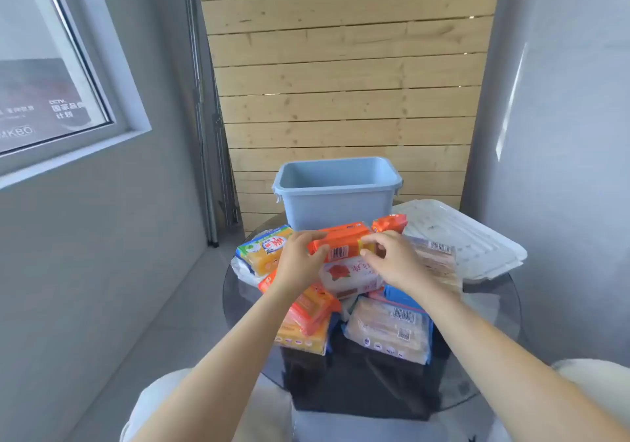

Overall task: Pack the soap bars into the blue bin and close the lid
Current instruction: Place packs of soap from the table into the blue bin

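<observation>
Left hand (300, 257) and right hand (392, 257) grip one orange soap bar (341, 242) (fingers curled).

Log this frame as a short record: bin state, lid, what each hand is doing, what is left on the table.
bin: blue bin at the table's far edge, open; no soap visible inside
lid: white lid lying flat, right of the bin
left hand: left hand grips the orange soap pack at its left end
right hand: right hand pinches its right end
left on table: pile of wrapped soap packs on the glass table
</observation>
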Demonstrator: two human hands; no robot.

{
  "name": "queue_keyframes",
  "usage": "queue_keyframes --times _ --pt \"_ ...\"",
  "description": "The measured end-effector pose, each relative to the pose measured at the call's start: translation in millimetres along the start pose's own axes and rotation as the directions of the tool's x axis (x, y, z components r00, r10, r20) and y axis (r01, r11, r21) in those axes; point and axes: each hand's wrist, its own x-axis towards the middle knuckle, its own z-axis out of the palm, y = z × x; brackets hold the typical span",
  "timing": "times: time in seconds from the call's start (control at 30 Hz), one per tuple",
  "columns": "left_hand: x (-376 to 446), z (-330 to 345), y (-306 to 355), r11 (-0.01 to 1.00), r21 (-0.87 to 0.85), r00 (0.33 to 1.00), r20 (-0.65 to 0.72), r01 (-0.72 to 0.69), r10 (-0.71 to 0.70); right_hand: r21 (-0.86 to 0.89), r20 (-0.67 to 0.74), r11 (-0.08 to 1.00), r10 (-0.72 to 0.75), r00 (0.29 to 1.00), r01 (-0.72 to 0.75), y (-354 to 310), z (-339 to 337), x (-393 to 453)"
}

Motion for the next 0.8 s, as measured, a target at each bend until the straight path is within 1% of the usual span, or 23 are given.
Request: queue_keyframes --times 0.07,0.13,0.2,0.27,0.37,0.4,0.47,0.57,0.63,0.7,0.8 --pt "16 1 -2 0.997 0.08 0.999 0.03 -0.013 0.01 -0.012 -0.022 1.0 -0.009 1.0 0.008 0 -2 14" --pt "35 2 -5 0.986 0.167 0.991 0.132 -0.01 -0.012 -0.047 0.004 0.999 0.018 1.0 -0.018 0 -2 30" --pt "54 4 -4 0.97 0.241 0.969 0.248 -0.044 -0.017 -0.086 0.02 0.995 0.045 0.999 -0.043 3 1 47" --pt "68 3 -3 0.954 0.284 0.939 0.344 -0.09 -0.014 -0.127 0.035 0.991 0.042 0.999 -0.037 6 3 59" --pt "83 3 -3 0.914 0.378 0.906 0.421 -0.146 -0.03 -0.162 0.095 0.987 0.034 0.995 -0.018 14 2 75" --pt "87 4 -4 0.919 0.366 0.905 0.425 -0.148 -0.024 -0.163 0.115 0.987 0.033 0.993 -0.014 15 1 80" --pt "90 6 -8 0.948 0.29 0.909 0.418 -0.128 -0.006 -0.132 0.16 0.991 0.045 0.986 -0.024 18 -3 85" --pt "89 5 -12 0.964 0.236 0.935 0.353 -0.122 0.032 -0.101 0.213 0.995 0.032 0.977 -0.011 19 -10 89" --pt "90 3 -12 0.965 0.223 0.946 0.32 -0.138 0.062 -0.109 0.238 0.993 -0.018 0.971 0.045 16 -16 89" --pt "89 0 -9 0.967 0.214 0.947 0.314 -0.141 0.069 -0.111 0.267 0.987 -0.079 0.96 0.112 12 -22 87" --pt "89 -8 -2 0.972 0.204 0.956 0.29 -0.112 0.049 -0.041 0.25 0.984 -0.156 0.956 0.171 7 -30 80"
